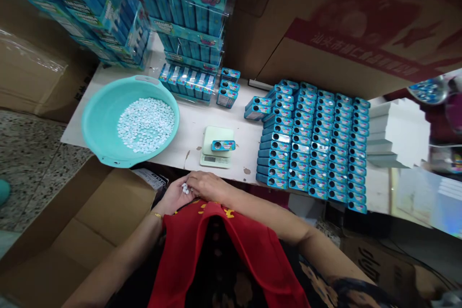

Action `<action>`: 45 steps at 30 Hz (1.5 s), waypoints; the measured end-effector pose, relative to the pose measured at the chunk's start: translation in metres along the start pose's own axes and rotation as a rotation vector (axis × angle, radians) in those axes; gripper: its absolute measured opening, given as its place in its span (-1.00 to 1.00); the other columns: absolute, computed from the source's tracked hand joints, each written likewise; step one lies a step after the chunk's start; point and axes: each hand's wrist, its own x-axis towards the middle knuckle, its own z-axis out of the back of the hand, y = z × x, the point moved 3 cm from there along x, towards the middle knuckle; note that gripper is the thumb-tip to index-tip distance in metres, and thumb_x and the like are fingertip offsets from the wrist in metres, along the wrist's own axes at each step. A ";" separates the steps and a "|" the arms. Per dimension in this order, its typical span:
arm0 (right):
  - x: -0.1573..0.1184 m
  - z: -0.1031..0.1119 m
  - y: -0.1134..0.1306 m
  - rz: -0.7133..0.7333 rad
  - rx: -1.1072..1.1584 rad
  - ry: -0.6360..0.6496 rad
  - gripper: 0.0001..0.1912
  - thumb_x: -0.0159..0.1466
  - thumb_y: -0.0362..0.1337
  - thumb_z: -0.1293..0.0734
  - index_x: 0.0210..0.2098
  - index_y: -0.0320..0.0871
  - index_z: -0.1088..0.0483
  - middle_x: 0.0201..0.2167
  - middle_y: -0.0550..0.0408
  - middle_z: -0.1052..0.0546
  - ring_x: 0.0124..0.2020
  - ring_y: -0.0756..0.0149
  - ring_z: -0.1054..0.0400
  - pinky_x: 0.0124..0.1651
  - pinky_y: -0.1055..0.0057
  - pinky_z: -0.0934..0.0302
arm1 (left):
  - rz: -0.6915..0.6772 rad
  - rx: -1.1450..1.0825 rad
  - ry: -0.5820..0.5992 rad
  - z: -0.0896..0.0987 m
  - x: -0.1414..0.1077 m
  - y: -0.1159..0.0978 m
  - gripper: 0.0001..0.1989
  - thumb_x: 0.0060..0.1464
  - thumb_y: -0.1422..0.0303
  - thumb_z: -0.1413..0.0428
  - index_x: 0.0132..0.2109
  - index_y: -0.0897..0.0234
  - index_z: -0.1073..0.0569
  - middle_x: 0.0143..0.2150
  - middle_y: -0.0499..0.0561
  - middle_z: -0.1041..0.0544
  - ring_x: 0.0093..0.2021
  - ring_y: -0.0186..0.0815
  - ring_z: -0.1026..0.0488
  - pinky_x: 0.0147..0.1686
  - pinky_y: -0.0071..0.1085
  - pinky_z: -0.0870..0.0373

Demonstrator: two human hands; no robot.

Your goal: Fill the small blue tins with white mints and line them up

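Observation:
My left hand (172, 198) is cupped, palm up, around a few small white candies (185, 188) at the table's front edge. Against it rests my right hand (208, 186), its fingers bent together at the candies; whether they pinch one is hidden. Just beyond the hands is a pale green kitchen scale (212, 134), and a small blue candy tin (223, 146) lies across it with a dark round opening at one end. To the left stands a turquoise basin (94, 114) with a heap of loose white candies (146, 125) in it.
Rows of blue tins (303, 147) fill the table's right part, beside a stack of white card (407, 132). Wrapped display packs (187, 9) are piled at the back, near a large brown carton (325, 24). An open cardboard box (90, 221) sits below left.

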 end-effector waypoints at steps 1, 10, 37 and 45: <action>-0.002 0.006 -0.004 -0.022 0.041 -0.043 -0.86 0.21 -0.41 -0.20 -0.28 -0.20 -0.38 -0.29 0.03 -0.44 -0.29 0.32 -0.32 -0.30 0.45 -0.23 | -0.015 -0.007 0.014 -0.002 0.001 -0.001 -0.78 0.11 0.52 0.10 -0.34 0.41 -0.44 -0.55 0.03 -0.48 -0.50 -0.33 -0.47 -0.35 -0.39 -0.46; -0.017 0.069 -0.074 -0.303 0.117 -0.462 -0.80 0.17 -0.44 -0.18 -0.27 -0.18 -0.40 -0.30 0.02 -0.44 -0.29 0.37 -0.33 -0.19 0.43 -0.23 | -0.067 0.011 0.136 -0.016 0.002 -0.020 -0.77 0.11 0.48 0.06 -0.18 0.49 -0.45 -0.14 0.27 -0.53 -0.08 -0.15 -0.48 -0.08 -0.30 -0.42; -0.046 0.063 -0.109 -0.424 -0.092 -0.368 -0.45 0.13 -0.29 -0.30 0.12 -0.15 -0.20 0.05 -0.10 -0.28 0.04 0.11 -0.14 0.07 0.14 -0.14 | -0.219 -0.048 -0.057 0.014 -0.007 -0.041 -0.77 0.10 0.59 0.09 -0.17 0.52 -0.44 -0.19 0.28 -0.52 -0.18 -0.21 -0.51 -0.23 -0.38 -0.51; -0.034 0.060 -0.125 -0.442 -0.059 -0.319 -0.62 0.15 -0.33 -0.26 -0.02 -0.10 -0.31 -0.10 -0.02 -0.38 -0.08 0.17 -0.22 -0.02 0.21 -0.19 | -0.261 -0.080 -0.080 0.015 -0.007 -0.052 -0.77 0.09 0.60 0.08 -0.15 0.53 -0.42 -0.19 0.30 -0.51 -0.19 -0.21 -0.51 -0.26 -0.38 -0.52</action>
